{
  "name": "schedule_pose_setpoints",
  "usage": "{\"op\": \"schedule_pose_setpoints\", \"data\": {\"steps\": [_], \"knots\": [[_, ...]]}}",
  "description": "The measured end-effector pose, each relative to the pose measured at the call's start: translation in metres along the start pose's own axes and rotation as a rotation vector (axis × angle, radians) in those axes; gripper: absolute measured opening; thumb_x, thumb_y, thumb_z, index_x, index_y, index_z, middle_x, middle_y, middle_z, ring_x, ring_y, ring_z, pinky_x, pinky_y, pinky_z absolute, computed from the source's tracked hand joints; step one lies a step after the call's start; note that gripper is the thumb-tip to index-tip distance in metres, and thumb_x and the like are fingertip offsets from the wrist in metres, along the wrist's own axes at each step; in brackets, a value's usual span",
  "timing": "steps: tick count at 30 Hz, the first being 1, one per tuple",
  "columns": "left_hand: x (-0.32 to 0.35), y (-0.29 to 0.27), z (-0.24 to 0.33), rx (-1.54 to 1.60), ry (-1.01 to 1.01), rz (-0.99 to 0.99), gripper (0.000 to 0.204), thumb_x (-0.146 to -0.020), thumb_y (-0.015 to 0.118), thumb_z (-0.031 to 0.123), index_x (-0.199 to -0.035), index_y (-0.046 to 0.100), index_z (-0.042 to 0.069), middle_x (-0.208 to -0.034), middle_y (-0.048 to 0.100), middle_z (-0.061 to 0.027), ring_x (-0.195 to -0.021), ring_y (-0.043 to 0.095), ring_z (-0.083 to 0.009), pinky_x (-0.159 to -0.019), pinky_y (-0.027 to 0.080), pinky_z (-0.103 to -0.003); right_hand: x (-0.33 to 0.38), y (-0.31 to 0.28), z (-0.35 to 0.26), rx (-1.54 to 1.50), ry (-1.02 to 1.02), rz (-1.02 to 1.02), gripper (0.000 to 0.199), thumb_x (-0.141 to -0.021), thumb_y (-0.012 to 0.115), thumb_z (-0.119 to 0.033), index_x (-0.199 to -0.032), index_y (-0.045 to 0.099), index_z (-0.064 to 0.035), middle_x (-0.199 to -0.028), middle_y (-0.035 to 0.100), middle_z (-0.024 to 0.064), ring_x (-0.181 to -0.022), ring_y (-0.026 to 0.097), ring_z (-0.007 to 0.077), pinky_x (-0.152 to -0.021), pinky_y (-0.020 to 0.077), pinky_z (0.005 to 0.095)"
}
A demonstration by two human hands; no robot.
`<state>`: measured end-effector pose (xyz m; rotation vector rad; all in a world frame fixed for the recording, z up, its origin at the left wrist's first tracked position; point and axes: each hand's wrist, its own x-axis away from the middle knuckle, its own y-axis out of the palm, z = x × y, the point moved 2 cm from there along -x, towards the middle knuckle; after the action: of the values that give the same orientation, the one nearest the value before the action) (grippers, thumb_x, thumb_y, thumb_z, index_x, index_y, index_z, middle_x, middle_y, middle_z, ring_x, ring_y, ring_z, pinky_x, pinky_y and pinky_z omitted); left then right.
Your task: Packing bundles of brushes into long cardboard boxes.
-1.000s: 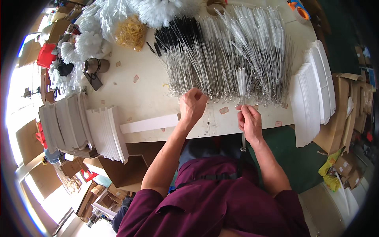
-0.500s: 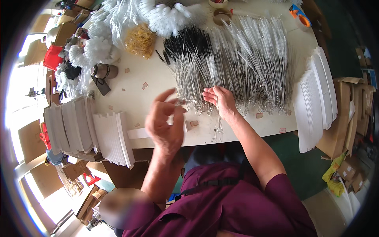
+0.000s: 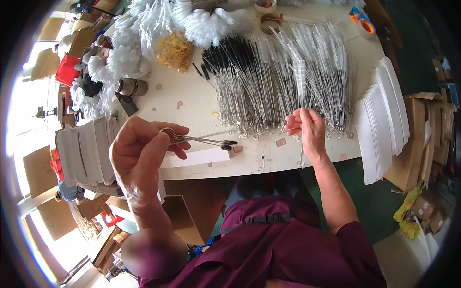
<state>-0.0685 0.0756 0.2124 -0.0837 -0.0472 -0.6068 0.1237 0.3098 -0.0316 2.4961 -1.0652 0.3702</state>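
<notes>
Card stacks (image 3: 372,134) flanked the brush pile (image 3: 259,89) on the tabletop (image 3: 194,103), a flask (image 3: 133,87) stood left, and the left fingers (image 3: 151,150) pinched black-tipped brushes (image 3: 226,144), the right fingers (image 3: 292,126) a white brush (image 3: 300,79).

Pale table (image 3: 194,98) bears wire brushes (image 3: 254,91); flask (image 3: 132,87) stands left.

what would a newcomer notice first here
Probably the dense spread of wire-handled brushes across the middle of the table. Nearer, toward the left, the left hand pinches several black-tipped wires. A bright yellow heap lies upper left of the brushes.
</notes>
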Motion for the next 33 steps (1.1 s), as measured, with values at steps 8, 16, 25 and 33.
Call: {"op": "schedule_pose_setpoints", "data": {"steps": [8,16,25,33], "knots": [[0.013,0.051,-0.029,0.166,-0.175,-0.352,0.001,-0.09,0.06,-0.006,-0.09,0.061,-0.007,-0.096,0.072,-0.0239,-0.08,0.07,-0.0186,-0.072,0.058,-0.03,0.017,0.062,-0.07,0.207,-0.315,-0.423,0.03,-0.108,0.05,-0.021,-0.096,0.067,0.0011,-0.095,0.074,0.0102,-0.092,0.07,0.0161,-0.082,0.0564,0.0308],[0.002,0.059,-0.052,-0.377,0.216,-0.274,0.012,-0.083,0.07,-0.007,-0.093,0.072,-0.003,-0.093,0.071,-0.0141,-0.082,0.07,-0.0181,-0.073,0.056,-0.029,0.036,0.072,-0.05,0.058,0.052,-0.727,0.032,-0.11,0.048,-0.022,-0.094,0.06,0.0036,-0.087,0.069,0.0095,-0.079,0.069,0.0163,-0.079,0.0573,0.032],[-0.004,0.056,-0.089,0.056,-0.233,-0.026,0.009,-0.09,0.069,0.0,-0.096,0.072,-0.007,-0.081,0.071,-0.014,-0.07,0.069,-0.0162,-0.067,0.055,-0.028,0.048,0.055,-0.032,0.055,0.176,-0.628,0.03,-0.109,0.051,-0.023,-0.097,0.062,0.0019,-0.082,0.068,0.008,-0.075,0.069,0.0149,-0.071,0.0577,0.0304],[-0.003,0.059,-0.091,0.087,-0.196,-0.093,0.01,-0.094,0.068,0.0,-0.099,0.07,-0.007,-0.082,0.072,-0.0121,-0.07,0.07,-0.0154,-0.067,0.058,-0.029,0.058,0.055,-0.023,0.16,0.086,-0.554,0.03,-0.11,0.047,-0.021,-0.1,0.062,0.0026,-0.074,0.064,0.0057,-0.065,0.061,0.0111,-0.064,0.0523,0.0268]]}}
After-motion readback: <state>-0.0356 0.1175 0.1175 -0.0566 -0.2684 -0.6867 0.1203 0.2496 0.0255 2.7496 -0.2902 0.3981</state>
